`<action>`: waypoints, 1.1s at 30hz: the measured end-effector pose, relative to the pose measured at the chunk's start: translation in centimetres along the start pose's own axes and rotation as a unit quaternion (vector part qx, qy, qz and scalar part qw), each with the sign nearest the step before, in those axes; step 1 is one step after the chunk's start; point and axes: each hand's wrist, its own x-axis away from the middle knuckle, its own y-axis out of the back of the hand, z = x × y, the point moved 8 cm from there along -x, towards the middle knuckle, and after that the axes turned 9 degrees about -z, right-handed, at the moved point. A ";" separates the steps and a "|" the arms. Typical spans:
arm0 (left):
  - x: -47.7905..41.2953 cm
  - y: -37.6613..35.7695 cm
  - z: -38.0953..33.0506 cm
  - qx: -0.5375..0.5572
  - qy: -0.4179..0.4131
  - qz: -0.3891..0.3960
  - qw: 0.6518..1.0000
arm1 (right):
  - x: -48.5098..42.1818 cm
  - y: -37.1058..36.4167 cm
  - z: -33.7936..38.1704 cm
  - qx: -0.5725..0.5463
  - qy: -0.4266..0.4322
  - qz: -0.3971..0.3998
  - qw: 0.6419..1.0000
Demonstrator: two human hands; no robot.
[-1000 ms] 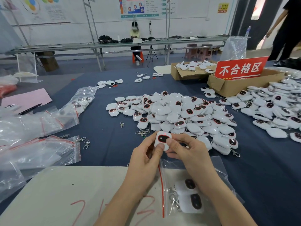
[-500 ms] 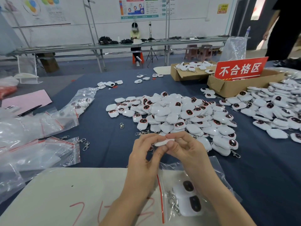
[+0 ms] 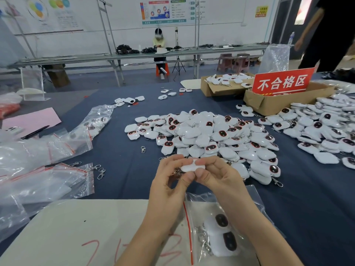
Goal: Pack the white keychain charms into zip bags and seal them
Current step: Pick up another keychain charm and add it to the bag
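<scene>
Loose zip bags, crinkled clear plastic, left of the hands. Left hand and right hand both pinch one smooth, rounded white charm, edge-on. Just below them: red-striped zip bag holding two charms. Glossy charm pile beyond, on the blue-clothed bench.

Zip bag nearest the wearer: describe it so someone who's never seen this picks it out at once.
Start at the pale board with red scribbles on the table's near edge. The zip bag lies at its right end, partly under the right forearm. Unlike the bags heaped at the left, it lies alone, with two dark-faced white charms inside.
</scene>
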 end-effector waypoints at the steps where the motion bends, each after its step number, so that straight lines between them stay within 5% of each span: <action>1: 0.2 -0.4 0.4 0.011 0.028 0.015 0.999 | 0.0 0.0 -0.1 0.011 -0.007 0.005 1.000; 5: 0.3 -0.2 1.5 0.043 0.120 -0.013 0.992 | 0.2 -0.7 -0.6 0.058 -0.018 0.034 0.998; 26: -0.4 0.7 1.0 -0.005 0.059 -0.043 0.997 | 0.1 0.8 0.3 0.104 0.065 -0.065 0.990; 33: -0.1 -0.1 3.0 0.160 0.232 0.002 0.959 | 0.8 -1.9 1.6 0.152 0.114 0.037 0.981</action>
